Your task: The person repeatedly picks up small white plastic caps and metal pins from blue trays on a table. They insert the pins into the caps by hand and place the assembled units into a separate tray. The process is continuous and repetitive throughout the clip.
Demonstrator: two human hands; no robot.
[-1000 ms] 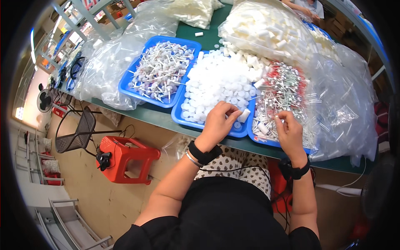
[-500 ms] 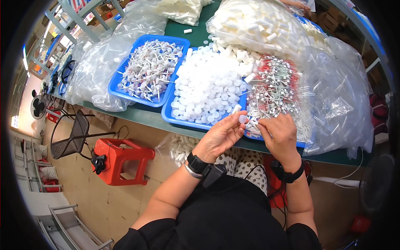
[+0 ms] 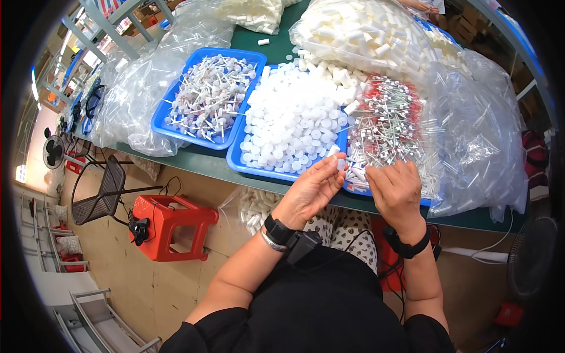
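My left hand is closed, palm up, at the front edge of the blue tray of discs. Between its thumb and fingers are a small white cylinder and a translucent white disc. Across a small gap, my right hand is pinched, fingertips down, over the front of another blue tray. Whatever its fingertips hold is too small to make out. Thin metal pins with white and red ends are heaped behind it. Loose translucent discs fill the tray by my left hand.
A blue tray of assembled stemmed pieces stands to the left. Behind are a large bag of white cylinders and, at right, clear plastic bags. A red stool and a black chair stand on the floor at left.
My right hand has drawn slightly right, away from my left fingertips. The disc in my left hand has turned more edge-on. My left hand has barely moved.
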